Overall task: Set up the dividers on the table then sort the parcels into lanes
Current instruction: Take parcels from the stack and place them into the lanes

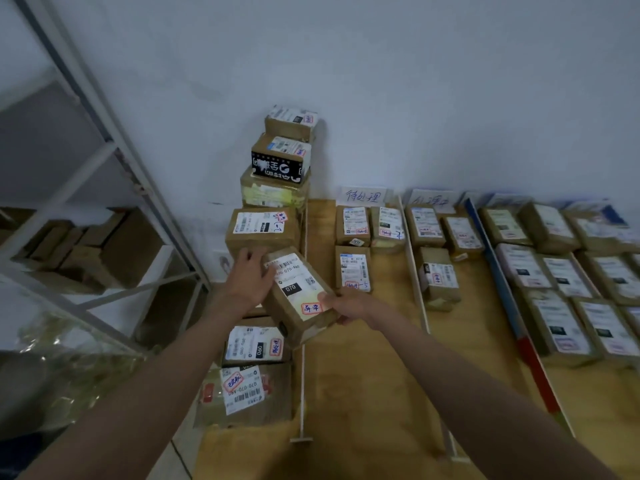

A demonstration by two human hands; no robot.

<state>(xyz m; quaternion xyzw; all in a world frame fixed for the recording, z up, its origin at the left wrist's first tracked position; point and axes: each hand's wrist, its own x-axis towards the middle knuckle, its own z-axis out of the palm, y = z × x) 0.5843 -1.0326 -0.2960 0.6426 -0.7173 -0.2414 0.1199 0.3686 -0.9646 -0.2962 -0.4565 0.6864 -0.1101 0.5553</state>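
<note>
With both hands' fingers wrapped round the labelled parcel point(299, 294), held above the worktop's point(363, 375) left divider point(303, 362), read its label, then lower it flat into its matching lane.

— What have your hands got there?
— Your left hand point(250, 271) and right hand point(348, 304) grip a brown parcel point(300, 295) marked 070, tilted above the left edge of the wooden counter point(363, 375).
— And around it?
— A white divider point(303, 341) just beside the parcel, another white divider point(417, 271) further right, labelled parcels in lanes between them, a stack of boxes point(277, 188) against the wall.
</note>
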